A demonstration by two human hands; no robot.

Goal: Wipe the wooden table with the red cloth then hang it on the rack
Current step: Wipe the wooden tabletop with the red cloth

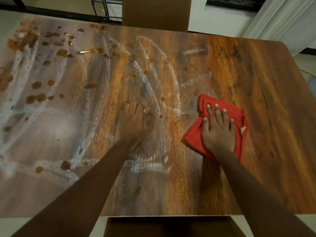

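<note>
The table (256, 82) is a broad rectangular slab with rounded corners and a glossy wood-grain top, orange-brown with dark knots and long streaky grain. Its right part looks smooth and evenly coloured. The middle and left are hazed with streaks (150, 82), pale, chalky arcs and bands that curve across the grain and show a fine ribbed texture. Across the left and far side lie brown spots (61, 52), rounded blobs and small drops, some shiny and wet-looking, densest near the far left corner.

The cloth (193, 134) lies on the right-centre of the table. It is bright red, soft and fuzzy, folded into a rough diamond with layered edges at its far corner and a small white tag (243, 130) at its right side. The right hand (218, 129) presses flat on it, palm down, fingers straight and spread, not curled round the fabric.

The left hand (131, 124) rests palm down on the bare, streaked wood just left of the cloth, apart from it, fingers straight and close together, holding nothing.

A plain brown chair back (154, 12) stands at the far edge, and another chair (171, 226) sits at the near edge. A black wire frame (102, 7) stands beyond the far side, and white pleated curtain (280, 19) hangs at the upper right.
</note>
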